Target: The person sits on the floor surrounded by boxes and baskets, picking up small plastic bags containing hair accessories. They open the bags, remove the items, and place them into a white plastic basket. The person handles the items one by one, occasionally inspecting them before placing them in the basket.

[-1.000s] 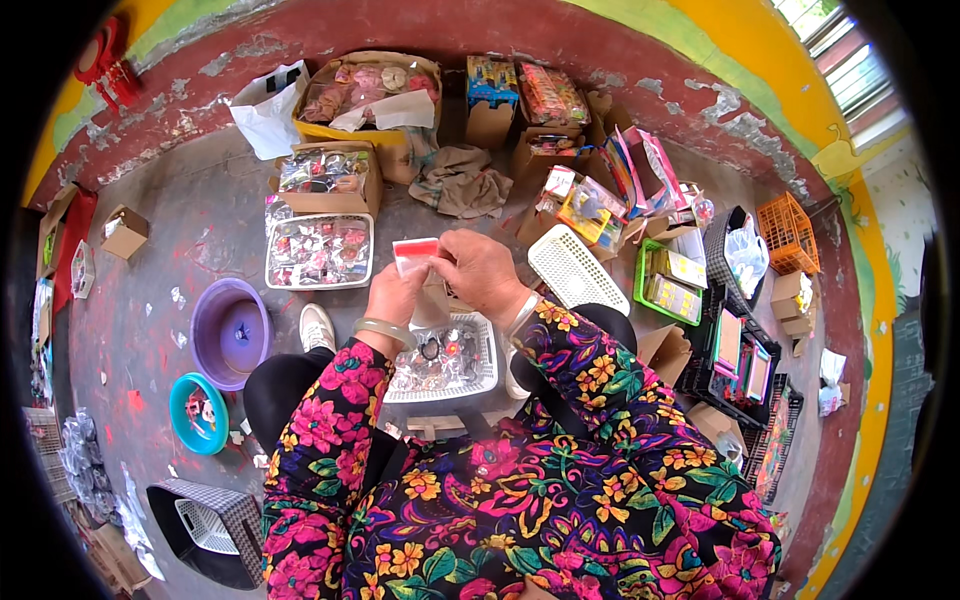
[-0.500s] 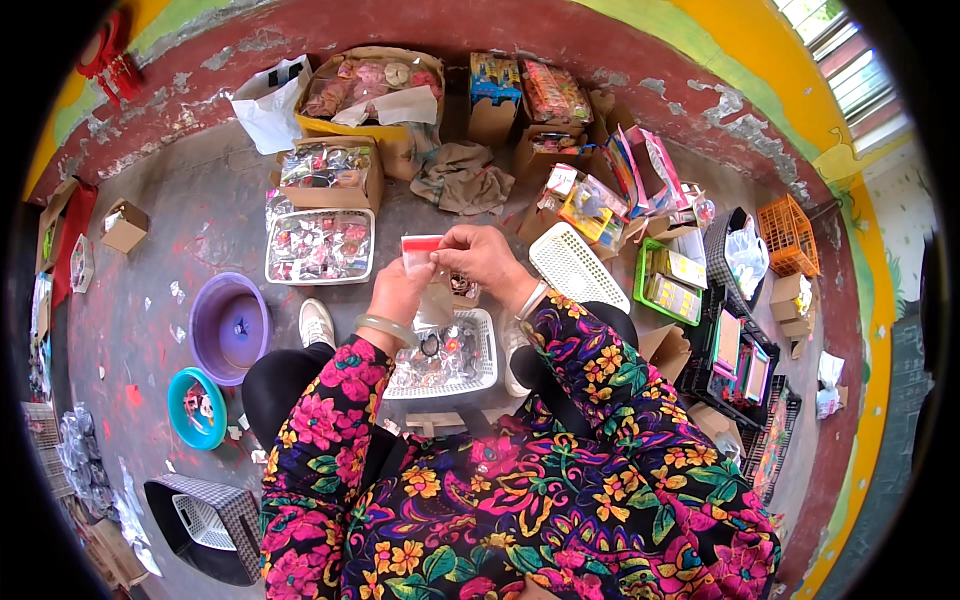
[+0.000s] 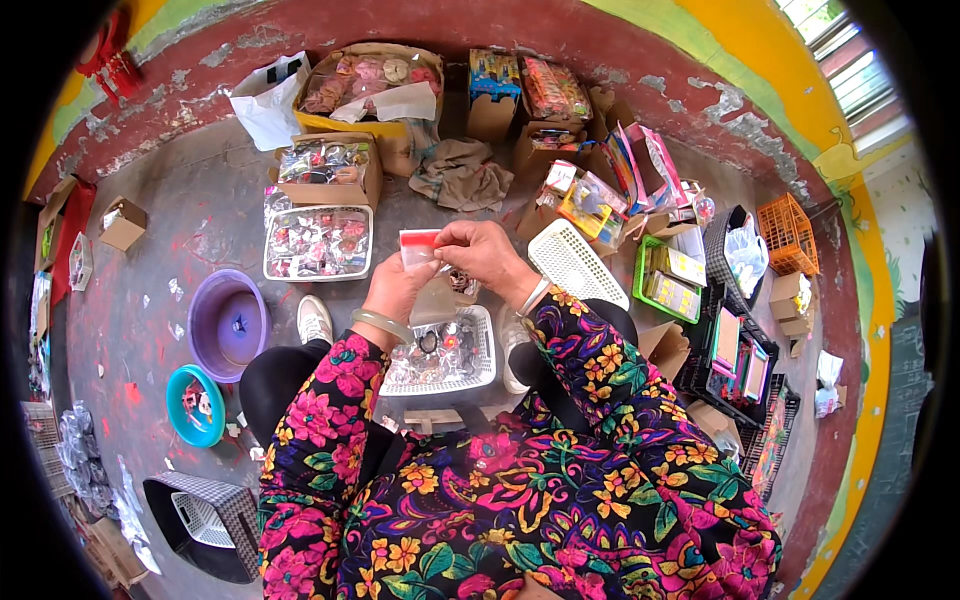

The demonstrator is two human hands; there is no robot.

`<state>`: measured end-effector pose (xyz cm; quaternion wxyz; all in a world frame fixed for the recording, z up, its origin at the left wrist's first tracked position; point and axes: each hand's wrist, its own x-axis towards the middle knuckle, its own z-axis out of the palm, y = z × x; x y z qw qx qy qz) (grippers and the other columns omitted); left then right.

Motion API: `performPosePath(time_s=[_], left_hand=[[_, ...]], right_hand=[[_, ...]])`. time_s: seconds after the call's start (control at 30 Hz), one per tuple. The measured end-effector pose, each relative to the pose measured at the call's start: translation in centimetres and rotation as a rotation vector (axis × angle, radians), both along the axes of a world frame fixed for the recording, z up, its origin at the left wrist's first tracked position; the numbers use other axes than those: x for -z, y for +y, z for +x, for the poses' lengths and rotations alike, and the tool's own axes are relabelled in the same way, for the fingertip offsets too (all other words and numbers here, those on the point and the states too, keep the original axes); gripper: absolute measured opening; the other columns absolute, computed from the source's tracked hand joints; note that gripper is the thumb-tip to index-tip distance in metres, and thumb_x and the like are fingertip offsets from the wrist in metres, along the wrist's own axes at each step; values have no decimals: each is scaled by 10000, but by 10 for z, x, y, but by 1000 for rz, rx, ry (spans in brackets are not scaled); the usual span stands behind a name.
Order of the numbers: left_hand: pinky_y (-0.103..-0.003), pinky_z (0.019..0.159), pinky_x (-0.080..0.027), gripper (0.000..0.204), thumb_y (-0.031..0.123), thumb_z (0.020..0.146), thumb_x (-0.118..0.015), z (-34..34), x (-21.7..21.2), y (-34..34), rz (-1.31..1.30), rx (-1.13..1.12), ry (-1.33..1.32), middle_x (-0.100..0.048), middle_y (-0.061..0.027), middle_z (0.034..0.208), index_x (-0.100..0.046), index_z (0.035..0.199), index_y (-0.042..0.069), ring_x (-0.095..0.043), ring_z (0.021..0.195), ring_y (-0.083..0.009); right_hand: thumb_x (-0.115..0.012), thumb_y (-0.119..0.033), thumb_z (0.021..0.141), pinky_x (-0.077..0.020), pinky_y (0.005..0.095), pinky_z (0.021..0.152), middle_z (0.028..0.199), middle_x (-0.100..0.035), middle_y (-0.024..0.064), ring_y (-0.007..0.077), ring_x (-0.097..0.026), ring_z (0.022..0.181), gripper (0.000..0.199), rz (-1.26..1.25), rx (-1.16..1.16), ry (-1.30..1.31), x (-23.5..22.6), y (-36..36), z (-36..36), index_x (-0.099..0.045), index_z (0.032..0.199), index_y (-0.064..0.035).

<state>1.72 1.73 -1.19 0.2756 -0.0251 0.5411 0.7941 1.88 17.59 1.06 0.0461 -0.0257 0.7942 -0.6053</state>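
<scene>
Both my hands meet over a white basket (image 3: 487, 375) of small clear-wrapped packets. Between them is a small clear plastic bag (image 3: 432, 303) with a red and white top band. My left hand (image 3: 393, 288) pinches the bag by its left side, just under the band. The fingers of my right hand (image 3: 483, 256) are closed on the band's right end. The bag's lower part hangs down above the basket. Whether anything lies inside the bag I cannot make out. Partly hidden behind my right hand, something brownish (image 3: 463, 284) sits just beyond the basket.
Ahead stand another white basket of packets (image 3: 270, 262), an open carton (image 3: 372, 190) and a crumpled cloth (image 3: 460, 175). A purple basin (image 3: 263, 318) and a teal basin (image 3: 217, 425) are at left. Rightward are an empty white basket (image 3: 575, 262), a green crate (image 3: 640, 285) and black crates (image 3: 700, 365).
My hands keep their hold on the bag and have barely moved. The whole view has shifted very slightly.
</scene>
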Motion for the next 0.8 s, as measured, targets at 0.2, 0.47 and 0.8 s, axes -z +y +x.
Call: performPosePath(time_s=[0.2, 0.47, 0.8], left_hand=[[-234, 658, -460, 205, 65, 790, -606, 2, -6, -3, -67, 78, 83, -604, -24, 866, -563, 987, 28, -578, 746, -100], [-253, 667, -473, 214, 66, 797, -588, -2, 5, -3, 23, -98, 69, -606, -45, 884, -550, 1001, 13, -586, 777, -127], [-290, 644, -484, 188, 71, 826, -555, -7, -4, -3, 225, -337, -7, -600, -65, 876, -531, 995, -7, -591, 742, -154]], right_hand=[[-626, -145, 722, -436, 273, 571, 668, -598, 85, 117, -555, 611, 181, 275, 12, 83, -14, -3, 4, -604, 805, 15], [-670, -94, 728, -439, 225, 548, 687, -606, 27, 86, -546, 608, 125, -180, -38, -306, -13, 2, 1, -613, 770, 8], [-668, -185, 769, -395, 204, 490, 669, -569, -5, 58, -498, 563, 183, 63, -19, -227, 5, -9, 2, -596, 779, -16]])
